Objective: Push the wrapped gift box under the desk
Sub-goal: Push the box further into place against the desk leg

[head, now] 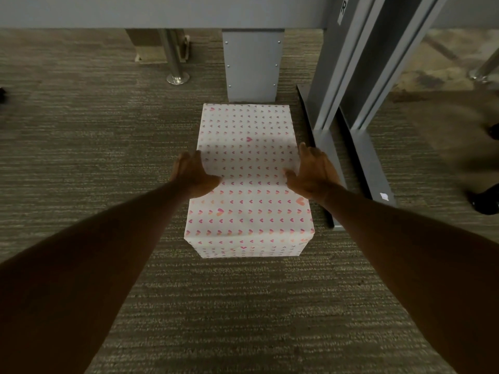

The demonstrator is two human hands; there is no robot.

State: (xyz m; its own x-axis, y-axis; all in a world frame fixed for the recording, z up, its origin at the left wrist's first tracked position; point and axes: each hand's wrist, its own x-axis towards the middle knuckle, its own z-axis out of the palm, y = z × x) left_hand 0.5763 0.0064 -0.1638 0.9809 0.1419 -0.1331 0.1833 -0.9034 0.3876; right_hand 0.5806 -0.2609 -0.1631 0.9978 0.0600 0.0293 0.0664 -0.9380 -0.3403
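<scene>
The wrapped gift box (247,182) is sitting on the carpet (89,147), dead ahead of the person at twelve o'clock, with its long axis running straight away from them toward the desk (162,12). Its far end is lying right at, perhaps touching, the grey panel leg (252,66) that is hanging down under the desk edge; whether there is a gap there I cannot tell.

Both hands are working the box about midway along its length. The left hand (193,175) is lying open against the box's nine o'clock edge, fingers spread forward and thumb on the top face; the right hand (310,172) is mirroring it at the three o'clock edge. Neither is closing around anything: they are pressing flat, bracketing the box between the palms. Both are equally near it.

Room is the issue. At twelve o'clock the panel leg is blocking a straight shove. At three o'clock a grey upright frame (348,76) and its floor rail (372,168) are running just beside the box, leaving the right hand little clearance. Toward ten and eleven o'clock the carpet is lying open, with only a round-footed metal post (175,63) farther back. My judgement is that the box is wanting steering leftward before it goes deeper.
</scene>
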